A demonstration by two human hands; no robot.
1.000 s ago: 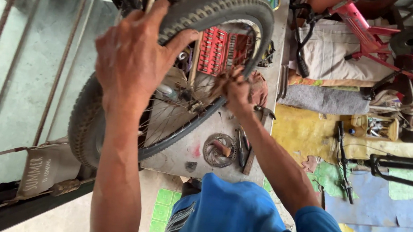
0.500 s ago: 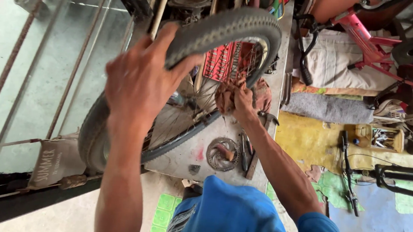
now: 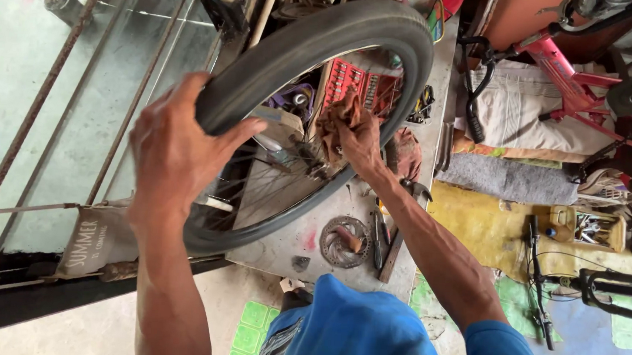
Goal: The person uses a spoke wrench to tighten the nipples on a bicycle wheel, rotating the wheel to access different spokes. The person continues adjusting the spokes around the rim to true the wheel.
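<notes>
A bicycle wheel with a black tyre stands upright over a grey bench top. My left hand grips the tyre on its near left side. Reaching inside the wheel, my right hand presses a brown rag against the spokes and hub area. Thin metal spokes run behind both hands.
A brake disc, pliers and other hand tools lie on the bench. A red socket tray sits behind the wheel. A pink bicycle frame is at right, a black handlebar lower right, and metal bars at left.
The view has shifted, so the wheel sits more to the right. My left hand has slid lower along the tyre. My right hand keeps the rag at the spokes.
</notes>
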